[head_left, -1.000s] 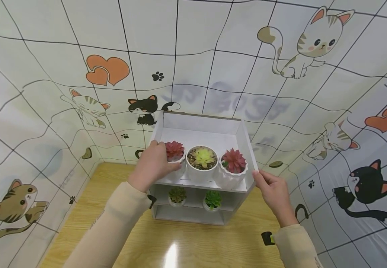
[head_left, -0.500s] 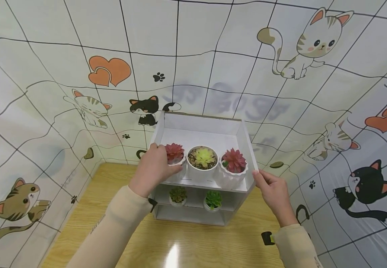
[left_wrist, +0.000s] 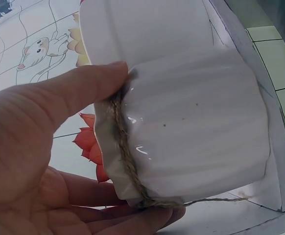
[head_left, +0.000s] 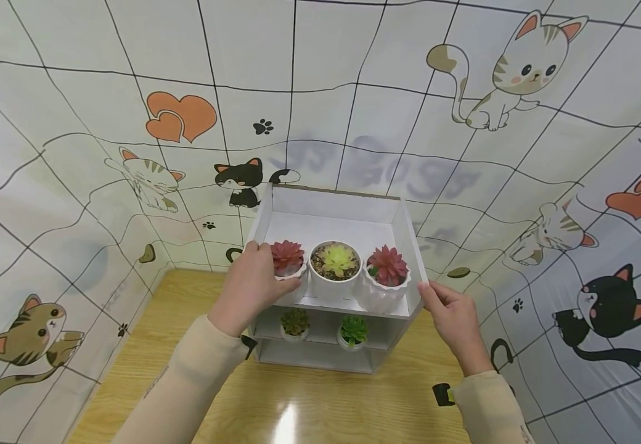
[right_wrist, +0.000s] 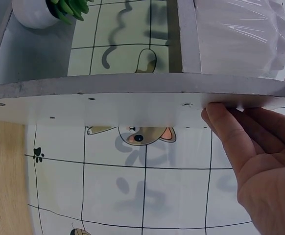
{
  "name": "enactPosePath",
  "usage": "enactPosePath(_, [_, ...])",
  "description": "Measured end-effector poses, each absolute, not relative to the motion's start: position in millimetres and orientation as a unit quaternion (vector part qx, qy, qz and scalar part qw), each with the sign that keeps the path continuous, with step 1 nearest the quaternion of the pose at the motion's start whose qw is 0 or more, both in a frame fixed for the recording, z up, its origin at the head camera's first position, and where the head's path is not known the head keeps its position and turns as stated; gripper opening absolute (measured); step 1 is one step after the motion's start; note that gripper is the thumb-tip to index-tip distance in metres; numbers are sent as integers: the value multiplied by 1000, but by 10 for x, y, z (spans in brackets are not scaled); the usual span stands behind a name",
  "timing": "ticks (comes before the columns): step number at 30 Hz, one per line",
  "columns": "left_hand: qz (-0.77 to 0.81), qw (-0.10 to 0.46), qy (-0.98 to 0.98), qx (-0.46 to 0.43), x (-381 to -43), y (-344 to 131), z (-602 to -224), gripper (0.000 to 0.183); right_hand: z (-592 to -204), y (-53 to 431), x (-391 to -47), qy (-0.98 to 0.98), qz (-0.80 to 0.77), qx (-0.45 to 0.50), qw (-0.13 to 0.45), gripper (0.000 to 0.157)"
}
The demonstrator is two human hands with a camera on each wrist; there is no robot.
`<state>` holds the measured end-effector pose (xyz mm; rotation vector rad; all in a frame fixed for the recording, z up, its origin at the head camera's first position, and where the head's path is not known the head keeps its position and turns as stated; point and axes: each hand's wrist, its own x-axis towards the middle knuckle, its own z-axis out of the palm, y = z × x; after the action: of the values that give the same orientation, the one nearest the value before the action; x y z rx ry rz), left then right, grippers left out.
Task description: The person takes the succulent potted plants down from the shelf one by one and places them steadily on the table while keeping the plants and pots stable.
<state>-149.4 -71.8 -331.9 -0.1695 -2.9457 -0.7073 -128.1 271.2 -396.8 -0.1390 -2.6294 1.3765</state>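
Item count: one white shelf unit
Two red succulents and one yellow-green succulent are carried on its top tier; one olive succulent and one green succulent on the tier below. Two hands are seen, one at each side.

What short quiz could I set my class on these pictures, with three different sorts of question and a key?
1. True or false: the right hand pinches the side panel of the white shelf unit.

2. Multiple choice: in the top row, the middle plant is:
A) purple
B) yellow-green
C) blue

3. Fill the gap: twine runs just beneath the rim of the pot held by the person's ____ hand.

Key:
1. True.
2. B.
3. Left: the left hand has its thumb and fingers around that pot.
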Motion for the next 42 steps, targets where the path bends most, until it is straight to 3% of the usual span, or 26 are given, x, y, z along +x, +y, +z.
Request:
enactPosePath(33, [-225,142,-960,-92,-1375,-775,-3474,66,-3978,2692,-1274,-878,468,-41,94,54])
enactPosePath(42, [-269,163,-943,-107,-1360,-746,-3564,85,-3980,2717,-1283,-875,474,-47,88,56])
